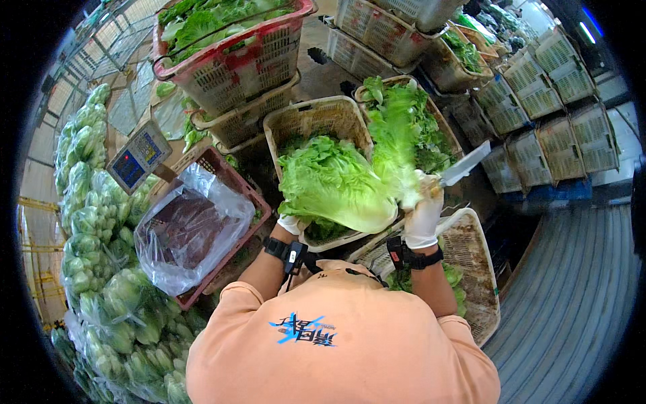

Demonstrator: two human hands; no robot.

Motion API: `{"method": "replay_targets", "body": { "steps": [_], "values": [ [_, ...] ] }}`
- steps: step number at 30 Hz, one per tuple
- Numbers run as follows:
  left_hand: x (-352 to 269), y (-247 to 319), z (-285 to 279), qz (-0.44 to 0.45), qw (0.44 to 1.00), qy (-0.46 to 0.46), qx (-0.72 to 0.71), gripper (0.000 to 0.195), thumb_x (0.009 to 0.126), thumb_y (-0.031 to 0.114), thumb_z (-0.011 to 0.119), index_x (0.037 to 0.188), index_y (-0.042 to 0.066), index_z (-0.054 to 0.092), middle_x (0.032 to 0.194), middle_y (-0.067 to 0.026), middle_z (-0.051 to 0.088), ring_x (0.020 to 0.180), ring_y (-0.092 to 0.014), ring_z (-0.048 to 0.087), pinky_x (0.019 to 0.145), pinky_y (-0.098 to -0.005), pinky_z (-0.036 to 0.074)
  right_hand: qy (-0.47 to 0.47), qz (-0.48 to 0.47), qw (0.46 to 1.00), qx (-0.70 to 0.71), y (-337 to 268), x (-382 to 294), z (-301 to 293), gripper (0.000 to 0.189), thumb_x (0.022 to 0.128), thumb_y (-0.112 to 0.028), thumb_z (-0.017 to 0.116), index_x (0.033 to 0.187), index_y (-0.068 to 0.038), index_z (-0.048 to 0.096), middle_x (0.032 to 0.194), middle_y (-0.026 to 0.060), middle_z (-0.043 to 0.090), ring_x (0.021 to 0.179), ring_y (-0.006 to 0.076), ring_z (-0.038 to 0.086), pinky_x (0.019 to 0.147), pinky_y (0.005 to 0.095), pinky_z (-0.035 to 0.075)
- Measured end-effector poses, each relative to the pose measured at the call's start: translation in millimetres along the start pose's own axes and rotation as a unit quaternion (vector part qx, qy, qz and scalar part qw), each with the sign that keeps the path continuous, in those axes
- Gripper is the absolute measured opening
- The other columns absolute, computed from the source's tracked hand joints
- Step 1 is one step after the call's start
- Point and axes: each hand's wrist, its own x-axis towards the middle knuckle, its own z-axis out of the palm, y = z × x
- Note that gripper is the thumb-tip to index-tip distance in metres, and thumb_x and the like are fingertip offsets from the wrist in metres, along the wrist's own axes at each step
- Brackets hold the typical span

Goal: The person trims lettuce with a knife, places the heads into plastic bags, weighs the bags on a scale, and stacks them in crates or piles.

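A large green lettuce head (338, 184) lies across the front of a dirty white plastic crate (318, 113), its pale stem end to the right. My left hand (291, 223), in a white glove, holds it from the lower left, fingers partly hidden under the leaves. In a stained white glove, my right hand (423, 212) grips a knife (464, 164), the broad blade pointing up and right. Loose lettuce leaves (396, 136), blurred by motion, rise from beside the right-hand fingers; whether that hand also pinches them I cannot tell.
To the left, a plastic bag (237, 207) lines a maroon crate (262, 194) beside a digital scale display (140, 157). Bagged vegetables (121, 298) pile up farther left. A crate of leaves (436, 146) stands behind my right hand; another crate (474, 272) sits by my right elbow.
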Motion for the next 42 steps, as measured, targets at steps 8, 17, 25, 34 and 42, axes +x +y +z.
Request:
{"method": "replay_targets", "body": {
  "steps": [8,17,25,34,42],
  "values": [
    [-11,14,14,-0.004,1.0,0.001,0.01,0.044,0.095,0.032,0.043,0.132,0.009,0.043,0.127,-0.0102,0.052,0.112,-0.027,0.054,0.093,-0.0448,0.046,-0.153,0.277,0.948,-0.022,22,8,-45,0.038,0.091,-0.042,0.053,0.11,-0.009,0.052,0.092,0.0011,0.059,0.069,0.0102,0.058,0.045,0.0212,0.044],
    [-25,35,73,0.021,0.973,-0.133,0.188,0.059,0.091,0.036,0.051,0.138,0.006,0.034,0.135,-0.0113,0.044,0.119,-0.028,0.047,0.1,-0.0448,0.04,-0.172,0.188,0.967,0.004,-18,-45,-56,0.027,0.084,-0.017,0.066,0.106,-0.012,0.052,0.086,-0.0054,0.054,0.072,0.0027,0.053,0.046,0.0153,0.039],
    [-49,14,9,-0.078,0.982,0.07,0.155,0.06,0.08,0.035,0.066,0.131,0.011,0.043,0.126,-0.0084,0.052,0.112,-0.026,0.053,0.093,-0.0436,0.046,-0.183,-0.044,0.971,-0.146,-10,-51,-42,0.026,0.081,-0.008,0.071,0.1,-0.003,0.054,0.083,-0.0053,0.049,0.076,0.005,0.047,0.071,0.0198,0.045],
    [-91,11,11,0.009,0.999,-0.031,0.001,0.056,0.092,0.047,0.044,0.134,0.012,0.041,0.134,-0.0114,0.046,0.12,-0.029,0.046,0.1,-0.0488,0.039,-0.133,-0.078,0.977,-0.149,-2,7,-35,0.014,0.089,-0.014,0.054,0.101,-0.007,0.054,0.077,-0.0004,0.057,0.061,0.0069,0.051,0.05,0.0173,0.04],
    [-91,47,55,0.093,0.982,-0.022,0.161,0.049,0.094,0.036,0.045,0.134,0.008,0.04,0.132,-0.0122,0.048,0.118,-0.026,0.048,0.099,-0.0452,0.041,-0.326,0.336,0.88,0.076,16,-53,-35,0.042,0.091,-0.047,0.049,0.11,-0.01,0.052,0.097,0.0044,0.061,0.083,0.0151,0.06,0.068,0.0294,0.052]
  ]
}}
